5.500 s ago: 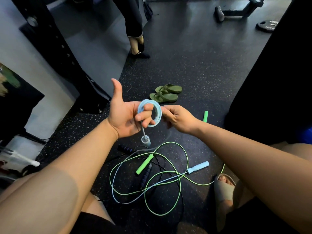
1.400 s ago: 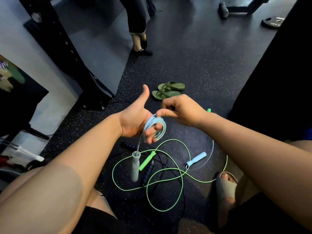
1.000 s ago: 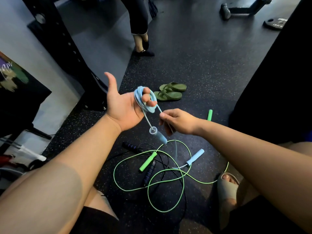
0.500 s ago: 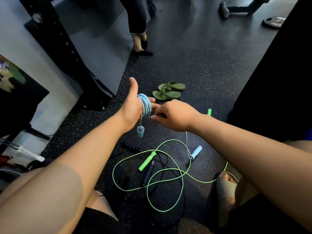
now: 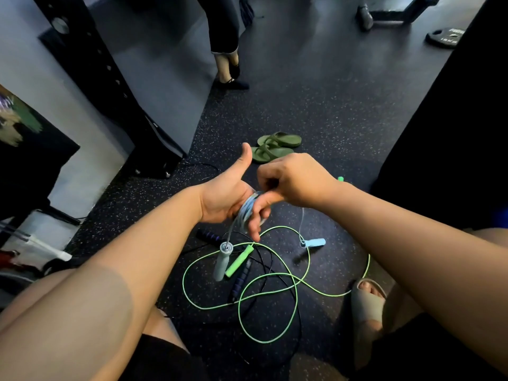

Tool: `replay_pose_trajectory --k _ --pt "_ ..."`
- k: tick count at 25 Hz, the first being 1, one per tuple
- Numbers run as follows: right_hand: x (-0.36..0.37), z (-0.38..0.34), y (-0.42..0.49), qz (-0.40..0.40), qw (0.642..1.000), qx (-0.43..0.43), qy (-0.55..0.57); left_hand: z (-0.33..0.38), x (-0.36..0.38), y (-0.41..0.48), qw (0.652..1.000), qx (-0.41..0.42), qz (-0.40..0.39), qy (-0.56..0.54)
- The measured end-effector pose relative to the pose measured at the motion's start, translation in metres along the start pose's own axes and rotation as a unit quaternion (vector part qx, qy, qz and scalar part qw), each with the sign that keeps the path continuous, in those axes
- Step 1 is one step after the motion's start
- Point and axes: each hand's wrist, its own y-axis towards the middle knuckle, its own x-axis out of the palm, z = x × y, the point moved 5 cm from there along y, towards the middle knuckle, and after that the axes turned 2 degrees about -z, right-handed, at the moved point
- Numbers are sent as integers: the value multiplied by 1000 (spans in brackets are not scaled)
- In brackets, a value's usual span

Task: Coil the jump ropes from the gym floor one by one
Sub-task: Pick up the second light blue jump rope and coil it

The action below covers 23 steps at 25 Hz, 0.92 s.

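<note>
Head view: blue rope [image 5: 246, 213] wraps left hand [image 5: 222, 199]; right hand [image 5: 297, 180] pinches it.

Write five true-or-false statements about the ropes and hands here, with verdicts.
1. The blue rope is coiled round the left hand's fingers. True.
2. The right hand is empty. False: it pinches the blue rope.
3. The green rope lies loose on the floor. True.
4. Both blue handles rest in the left palm. False: one handle dangles below that hand, the other handle hangs further right.
5. The green rope covers the sandals. False: the sandals lie apart, beyond the hands.
</note>
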Motion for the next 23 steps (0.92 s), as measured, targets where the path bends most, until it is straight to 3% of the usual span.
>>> replay_pose_trajectory --k 4,7,12,15,17,20,23 --pt "12 19 -5 -8 987 90 134 5 0 -9 996 53 -33 -61" --pt "33 31 -11 -29 951 186 244 10 -9 -17 982 115 9 -150" --pt "73 37 -21 -121 919 256 275 20 -29 -27 904 252 78 -337" --pt "86 30 -26 -205 915 248 244 22 -42 -29 840 331 127 -410" --pt "84 25 -24 -230 920 235 214 21 -47 -27 822 348 167 -418" --pt "73 15 -13 -238 946 186 116 18 -51 -22 826 334 211 -401" --pt "55 6 -3 -163 979 123 18 12 -54 -13 867 269 269 -321"
